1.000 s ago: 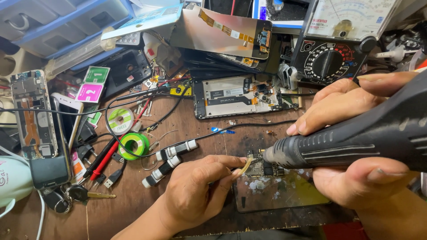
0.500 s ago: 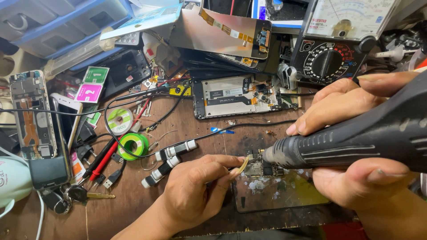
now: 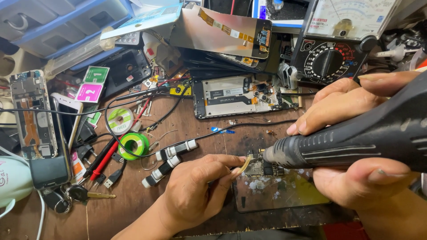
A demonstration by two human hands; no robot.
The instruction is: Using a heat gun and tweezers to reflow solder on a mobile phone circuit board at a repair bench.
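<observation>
Mid-repair at a crowded bench: the right hand (image 3: 356,146) grips a black hot-air tool (image 3: 356,135), nozzle just above a small board (image 3: 262,169) lying on a plate (image 3: 280,195). The left hand (image 3: 195,191) pinches a thin pale tool (image 3: 244,163) beside it. An opened phone (image 3: 240,95) lies apart, still unassembled.

A black ribbed rotary tool (image 3: 356,138), a green solder spool (image 3: 132,144), red and black probes (image 3: 104,158), a brown wooden bench (image 3: 133,209).
</observation>
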